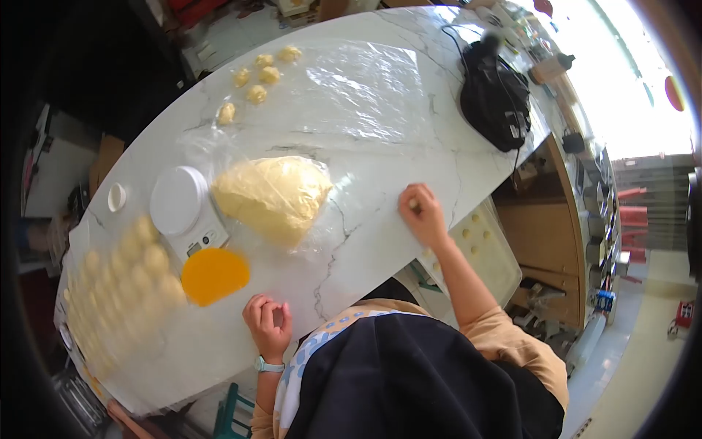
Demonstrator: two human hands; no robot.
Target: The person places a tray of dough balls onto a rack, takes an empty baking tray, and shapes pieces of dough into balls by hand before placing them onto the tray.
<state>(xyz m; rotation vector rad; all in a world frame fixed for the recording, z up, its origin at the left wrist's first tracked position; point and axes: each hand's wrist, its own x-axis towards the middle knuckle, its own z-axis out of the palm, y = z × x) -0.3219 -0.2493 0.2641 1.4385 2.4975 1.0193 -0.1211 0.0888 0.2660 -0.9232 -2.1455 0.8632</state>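
Observation:
My right hand [422, 212] rests on the marble table with its fingers curled round a small pale piece of dough [414, 205], only partly visible. Near the table's front edge, my left hand [268, 325] has its fingers bent inward; what they hold, if anything, is hidden. An orange dough scraper [214, 276] lies just beyond the left hand. Behind it stands a white kitchen scale [180, 201]. A large mound of yellow dough [274, 194], wrapped in clear plastic, sits between the scale and my right hand.
Several dough lumps [269, 74] lie at the back beside a clear plastic sheet [365, 84]. Rows of dough balls [121, 285] under plastic cover the left end. A black bag [497, 95] stands at the far right. A tray [479, 245] with dough pieces is below my right forearm.

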